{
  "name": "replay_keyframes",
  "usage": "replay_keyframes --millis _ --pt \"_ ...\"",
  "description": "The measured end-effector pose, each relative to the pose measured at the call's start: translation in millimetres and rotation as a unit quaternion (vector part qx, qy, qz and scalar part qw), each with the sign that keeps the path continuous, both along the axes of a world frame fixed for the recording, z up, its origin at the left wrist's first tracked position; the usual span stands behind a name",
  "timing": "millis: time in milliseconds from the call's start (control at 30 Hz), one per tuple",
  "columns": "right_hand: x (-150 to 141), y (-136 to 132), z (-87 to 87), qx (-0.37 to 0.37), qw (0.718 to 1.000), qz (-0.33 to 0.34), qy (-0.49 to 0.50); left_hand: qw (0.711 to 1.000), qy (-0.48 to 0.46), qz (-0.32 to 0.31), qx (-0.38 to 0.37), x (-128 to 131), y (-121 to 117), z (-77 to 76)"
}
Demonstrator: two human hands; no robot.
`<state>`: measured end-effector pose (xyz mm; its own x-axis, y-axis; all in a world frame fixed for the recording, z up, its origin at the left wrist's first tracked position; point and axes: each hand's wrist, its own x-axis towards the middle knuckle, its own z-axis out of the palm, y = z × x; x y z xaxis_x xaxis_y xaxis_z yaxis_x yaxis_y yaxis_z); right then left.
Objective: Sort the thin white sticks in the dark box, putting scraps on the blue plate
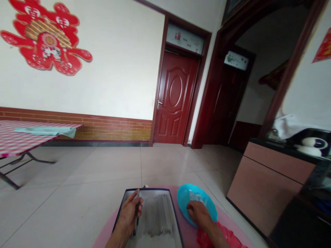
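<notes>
My left hand (129, 212) is closed around a thin stick (136, 224), clear at the top and dark toward its lower end; its exact kind I cannot make out. This hand is above the left side of a shallow, dark-rimmed box (176, 220). Inside the box lies a row of slim, clear-grey sticks (159, 213), side by side. My right hand (198, 213) has its fingers curled over a light-blue plastic bowl (182, 196), beside small whitish, see-through pieces (197, 196). Whatever its fingertips hold, if anything, is hidden.
Box and bowl rest on a round pink tabletop (107, 231). Red plastic (229, 235) lies under my right forearm. A folding table (15, 137) with checked cloth stands left, a cabinet (271, 172) right. Beyond the tiled floor (103, 165) is a closed red door (177, 100).
</notes>
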<state>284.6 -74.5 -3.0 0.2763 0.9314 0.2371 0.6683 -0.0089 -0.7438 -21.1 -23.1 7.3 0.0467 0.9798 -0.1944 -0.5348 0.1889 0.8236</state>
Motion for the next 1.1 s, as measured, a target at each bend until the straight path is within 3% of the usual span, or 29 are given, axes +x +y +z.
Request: replay_keyframes --millis 367,533,667,767,900,1033,1100 --pt "-13.3 13.5 -3.2 0.005 1.0 -0.022 -0.006 1.0 -0.008 -0.006 0.0 0.3 0.8 -2.0" --pt "-7.1 11.7 10.2 0.023 0.998 -0.037 -0.035 1.0 -0.001 -0.005 -0.008 1.4 -0.3 2.1" --pt "-15.1 13.5 23.6 0.029 0.998 -0.012 -0.056 1.0 -0.011 -0.002 -0.019 1.2 -1.5 7.1" --pt "-45.9 14.5 31.3 0.048 0.995 0.041 -0.077 1.0 -0.021 -0.01 -0.02 0.7 -3.1 10.2" --pt "-116.1 6.4 34.1 0.051 0.982 0.156 -0.089 0.999 -0.027 -0.014 -0.025 -0.8 -3.8 12.1" --pt "-179.9 -6.5 19.5 -0.031 0.95 0.282 -0.131 1.0 -0.023 -0.002 -0.021 -3.5 -3.9 13.6" --pt "-197.8 -9.3 6.4 -0.058 0.944 0.297 -0.131 0.999 -0.023 0.0 -0.026 -4.5 -3.8 14.8"
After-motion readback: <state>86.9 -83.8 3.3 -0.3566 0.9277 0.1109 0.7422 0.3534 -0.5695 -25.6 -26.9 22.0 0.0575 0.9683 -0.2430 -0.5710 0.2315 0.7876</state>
